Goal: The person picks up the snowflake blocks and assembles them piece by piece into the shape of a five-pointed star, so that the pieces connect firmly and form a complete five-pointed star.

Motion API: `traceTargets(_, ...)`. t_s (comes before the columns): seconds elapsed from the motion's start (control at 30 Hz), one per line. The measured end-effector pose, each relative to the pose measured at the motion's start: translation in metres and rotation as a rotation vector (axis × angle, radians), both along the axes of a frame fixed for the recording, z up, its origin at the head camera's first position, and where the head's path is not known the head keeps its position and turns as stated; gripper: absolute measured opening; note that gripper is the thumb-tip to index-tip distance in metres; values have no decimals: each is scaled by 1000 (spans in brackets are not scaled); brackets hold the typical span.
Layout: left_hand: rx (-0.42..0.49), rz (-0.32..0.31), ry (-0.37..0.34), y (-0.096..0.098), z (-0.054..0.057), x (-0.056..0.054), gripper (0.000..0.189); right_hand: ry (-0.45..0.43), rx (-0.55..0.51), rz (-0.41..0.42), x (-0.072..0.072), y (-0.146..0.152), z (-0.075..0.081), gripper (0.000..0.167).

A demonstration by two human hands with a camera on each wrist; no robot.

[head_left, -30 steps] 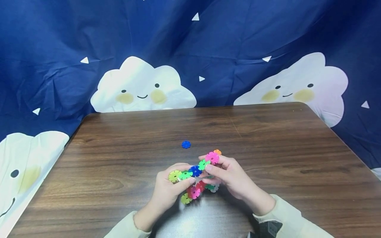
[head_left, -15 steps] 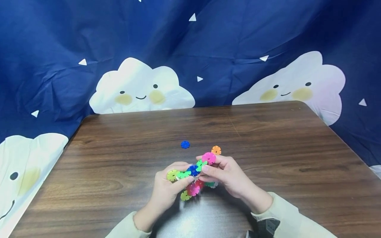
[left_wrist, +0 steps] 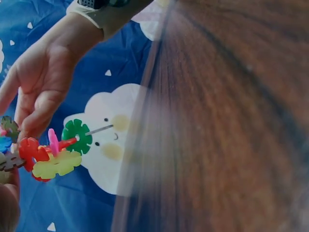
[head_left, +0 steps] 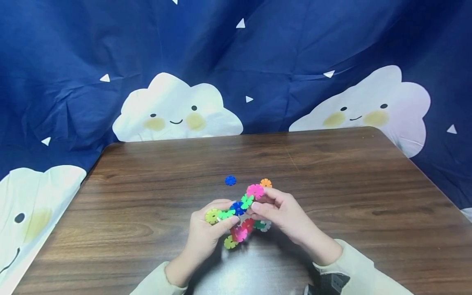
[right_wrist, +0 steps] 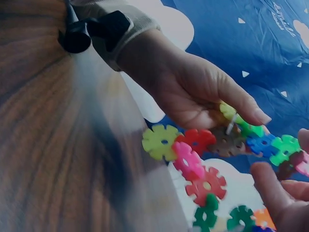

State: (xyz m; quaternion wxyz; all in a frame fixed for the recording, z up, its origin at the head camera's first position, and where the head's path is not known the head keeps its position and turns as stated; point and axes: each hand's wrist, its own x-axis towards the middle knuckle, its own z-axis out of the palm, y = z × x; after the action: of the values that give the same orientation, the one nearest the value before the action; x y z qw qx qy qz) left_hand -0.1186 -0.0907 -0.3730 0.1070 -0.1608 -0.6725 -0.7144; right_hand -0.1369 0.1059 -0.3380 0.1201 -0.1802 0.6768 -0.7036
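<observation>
Both hands hold a chain of interlocking plastic snowflake discs. My left hand point(head_left: 202, 229) pinches its left part, thumb over a light green disc point(head_left: 226, 214) beside a yellow disc point(head_left: 212, 216). The fingers of my right hand point(head_left: 285, 211) grip near another green disc point(head_left: 247, 200), which joins a dark blue disc point(head_left: 237, 208) to a pink disc point(head_left: 255, 191). An orange disc point(head_left: 266, 183) shows beyond the pink one. Lower discs, including a red disc point(right_wrist: 206, 185) and a yellow-green disc point(right_wrist: 160, 141), hang below the hands. Fingers hide some joints.
A loose blue disc point(head_left: 230, 180) lies on the brown wooden table point(head_left: 166, 172), beyond the hands. Behind the table hangs a dark blue cloth point(head_left: 265, 53) printed with white clouds. A dark strap-like device point(head_left: 333, 282) sits on the right sleeve.
The pink and green discs at the right end have shifted a little left and up, with the right fingers. More of the orange disc shows than one second ago. Both hands keep their hold.
</observation>
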Motion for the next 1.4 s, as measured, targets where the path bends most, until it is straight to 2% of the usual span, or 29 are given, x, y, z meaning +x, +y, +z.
traceTargets(0.13,68,78,-65,-2,2,0,28,34,41,-76,3,7,-3,39)
traceTargets(0.23,99,130,-94,-3,4,0,27,37,102,-85,5,12,-8,28)
traceTargets(0.33,115,152,-99,-3,5,0,28,-5,156,-8,9,13,-16,27)
traceTargets(0.47,157,159,-96,-2,6,2,27,-117,137,161,15,7,-29,34)
traceTargets(0.57,197,152,-74,-1,8,2,29,-224,63,248,19,1,-37,39)
traceTargets(0.7,248,121,-10,0,8,2,33,-381,-101,284,22,-5,-44,38)
traceTargets(0.8,290,79,40,1,7,2,35,-465,-290,279,23,-10,-47,43)
traceTargets(0.9,342,25,89,2,6,1,37,-484,-473,266,22,-16,-50,46)
traceTargets(1.0,374,-13,121,4,5,0,37,-479,-570,212,21,-21,-51,38)
traceTargets(1.2,353,-23,113,8,4,-2,35,-430,-609,63,19,-23,-46,19)
traceTargets(1.4,324,-31,152,6,1,-4,34,-314,-558,8,13,-18,-44,15)
